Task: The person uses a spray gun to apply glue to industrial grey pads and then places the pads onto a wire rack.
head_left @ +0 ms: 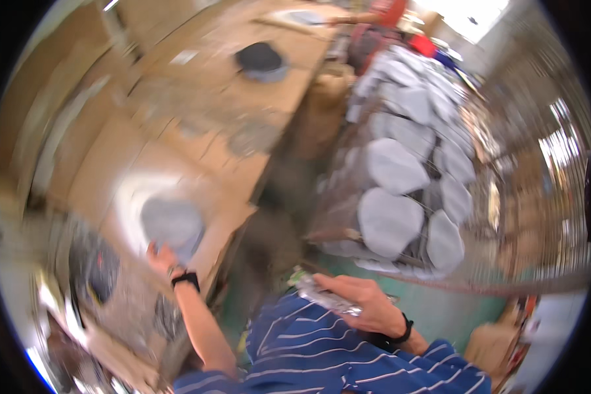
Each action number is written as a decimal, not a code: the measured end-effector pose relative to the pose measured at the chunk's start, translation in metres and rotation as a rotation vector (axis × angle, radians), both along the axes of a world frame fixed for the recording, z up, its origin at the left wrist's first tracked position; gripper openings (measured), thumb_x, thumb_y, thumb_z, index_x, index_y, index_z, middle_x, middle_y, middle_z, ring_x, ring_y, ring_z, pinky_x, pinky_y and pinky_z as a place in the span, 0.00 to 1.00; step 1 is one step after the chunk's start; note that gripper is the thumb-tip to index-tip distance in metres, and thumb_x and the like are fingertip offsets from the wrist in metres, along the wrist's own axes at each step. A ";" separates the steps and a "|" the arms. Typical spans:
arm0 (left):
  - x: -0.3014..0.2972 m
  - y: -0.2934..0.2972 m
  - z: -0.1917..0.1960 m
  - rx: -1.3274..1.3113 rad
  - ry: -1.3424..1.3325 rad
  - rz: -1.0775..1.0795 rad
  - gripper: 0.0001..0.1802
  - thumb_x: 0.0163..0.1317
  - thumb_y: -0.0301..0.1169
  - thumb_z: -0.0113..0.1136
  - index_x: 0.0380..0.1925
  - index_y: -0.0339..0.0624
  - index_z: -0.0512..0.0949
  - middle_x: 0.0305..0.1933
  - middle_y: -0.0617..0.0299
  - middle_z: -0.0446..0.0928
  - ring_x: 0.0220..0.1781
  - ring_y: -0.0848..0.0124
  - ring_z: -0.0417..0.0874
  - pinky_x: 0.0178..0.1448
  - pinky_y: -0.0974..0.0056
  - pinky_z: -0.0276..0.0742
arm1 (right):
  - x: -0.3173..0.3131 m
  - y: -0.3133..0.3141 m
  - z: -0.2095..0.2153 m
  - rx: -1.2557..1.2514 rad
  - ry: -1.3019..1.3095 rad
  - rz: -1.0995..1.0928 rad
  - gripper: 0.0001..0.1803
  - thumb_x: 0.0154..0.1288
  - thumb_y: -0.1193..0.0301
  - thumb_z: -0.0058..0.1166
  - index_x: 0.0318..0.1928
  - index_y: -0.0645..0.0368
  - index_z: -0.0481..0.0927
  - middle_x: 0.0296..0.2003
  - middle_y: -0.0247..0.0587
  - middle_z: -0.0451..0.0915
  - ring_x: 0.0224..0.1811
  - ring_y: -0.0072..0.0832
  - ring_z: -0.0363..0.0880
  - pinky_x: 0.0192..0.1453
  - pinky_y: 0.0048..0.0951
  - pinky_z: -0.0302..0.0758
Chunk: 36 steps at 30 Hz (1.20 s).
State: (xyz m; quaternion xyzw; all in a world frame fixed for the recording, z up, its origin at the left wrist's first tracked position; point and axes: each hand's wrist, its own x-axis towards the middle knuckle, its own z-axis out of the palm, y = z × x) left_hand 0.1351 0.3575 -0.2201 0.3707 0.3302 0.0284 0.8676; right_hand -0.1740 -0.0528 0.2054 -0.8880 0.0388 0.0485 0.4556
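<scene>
On the bench at left lies a rounded grey pad [171,220] on a whitish patch of the board. My left hand [164,258], with a black band at the wrist, is at the pad's near edge. Its fingers look stretched out and slightly apart; blur hides whether they touch the pad. In front of my striped shirt, my right hand [368,305] is closed around a silvery metal hand tool [325,297] with a greenish end. The tool's exact kind is not clear.
Many rounded grey pads [391,220] lie in rows on a rack to the right. Farther along the brown bench [210,148] sits a dark grey piece [261,59]. Another person's arm [358,18] shows at the far end. A dark gap separates bench and rack.
</scene>
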 end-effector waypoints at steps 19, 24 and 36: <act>0.071 -0.299 0.391 0.480 -0.658 -0.370 0.32 0.55 0.26 0.54 0.63 0.36 0.74 0.56 0.54 0.77 0.55 0.59 0.79 0.61 0.57 0.75 | -0.096 -0.066 -0.031 0.100 -0.062 -0.217 0.36 0.53 0.80 0.58 0.67 0.56 0.73 0.45 0.48 0.81 0.48 0.49 0.82 0.50 0.44 0.79; 0.055 -0.463 0.422 0.217 -0.702 -0.770 0.26 0.58 0.25 0.53 0.59 0.40 0.76 0.55 0.59 0.79 0.58 0.61 0.79 0.65 0.53 0.74 | -0.122 -0.087 -0.037 0.099 -0.139 -0.373 0.40 0.49 0.79 0.60 0.68 0.57 0.72 0.41 0.46 0.80 0.45 0.48 0.82 0.47 0.42 0.80; -0.041 -0.844 0.353 -0.326 -0.565 -1.603 0.26 0.58 0.19 0.47 0.58 0.40 0.76 0.54 0.59 0.81 0.57 0.62 0.81 0.65 0.55 0.75 | -0.175 -0.131 -0.044 0.138 0.011 -0.695 0.45 0.45 0.81 0.60 0.70 0.56 0.70 0.45 0.46 0.81 0.44 0.48 0.82 0.48 0.41 0.80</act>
